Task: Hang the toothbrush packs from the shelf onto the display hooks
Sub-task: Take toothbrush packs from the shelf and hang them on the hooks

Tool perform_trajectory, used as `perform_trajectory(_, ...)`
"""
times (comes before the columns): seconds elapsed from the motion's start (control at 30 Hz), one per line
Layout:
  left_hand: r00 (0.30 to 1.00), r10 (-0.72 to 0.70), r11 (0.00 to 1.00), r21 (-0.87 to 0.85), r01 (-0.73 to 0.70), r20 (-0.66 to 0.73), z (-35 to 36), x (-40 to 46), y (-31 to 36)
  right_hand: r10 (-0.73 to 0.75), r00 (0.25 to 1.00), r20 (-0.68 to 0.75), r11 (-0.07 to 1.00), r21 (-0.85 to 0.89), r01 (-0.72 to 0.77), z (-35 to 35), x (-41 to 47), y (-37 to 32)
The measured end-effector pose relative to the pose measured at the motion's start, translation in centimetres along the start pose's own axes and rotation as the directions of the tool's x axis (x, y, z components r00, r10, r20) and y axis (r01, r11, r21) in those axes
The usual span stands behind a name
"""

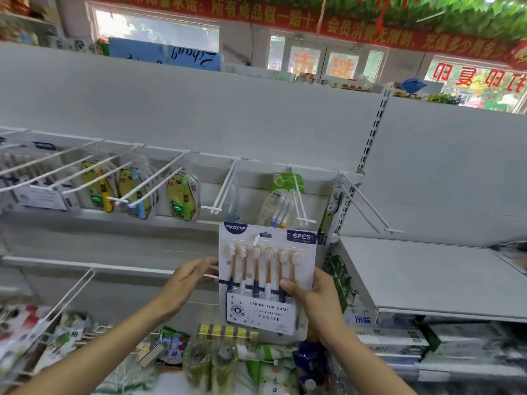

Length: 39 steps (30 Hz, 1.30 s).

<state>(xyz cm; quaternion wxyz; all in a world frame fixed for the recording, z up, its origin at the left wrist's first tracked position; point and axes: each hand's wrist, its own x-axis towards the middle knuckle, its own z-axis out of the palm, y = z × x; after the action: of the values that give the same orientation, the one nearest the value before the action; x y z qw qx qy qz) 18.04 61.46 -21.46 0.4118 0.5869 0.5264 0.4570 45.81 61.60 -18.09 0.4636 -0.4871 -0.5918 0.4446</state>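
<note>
I hold one six-brush toothbrush pack [266, 277], two hands on it: my right hand [310, 295] and my left hand [189, 276]. Far left hang three yellow cartoon packs [182, 198]; far right, one green-topped pack [281, 205]. Two jars [211, 363] sit near.

Pretty bright, flat daylight coming in from the windows [159, 29] up top, which look blown out; barely any shadows; wide-angle bend warps the edges; left hand [188, 276] smeared; bottom goods [211, 363] soft and mushy.
</note>
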Motion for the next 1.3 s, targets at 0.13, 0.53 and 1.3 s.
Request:
perform_trajectory(0.13,0.997,-0.036,0.999,0.012,0.036,0.061,-1.3,-4.5,-0.3,-0.017,0.998,0.068,0.999,0.047,0.013,3.2,0.0,-0.4)
perform_trajectory(0.53,0.957,-0.062,0.995,-0.087,0.039,-0.285,-12.9,-11.1,-4.8,-0.067,0.932,0.357,0.996,0.079,0.041,17.6,-0.8,-2.9)
perform_trajectory(1.3,0.910,-0.040,0.999,-0.039,0.026,-0.412,-55.5,-19.5,-13.6,-0.171,0.903,0.394,0.985,0.105,0.140,61.0,-1.1,-12.2)
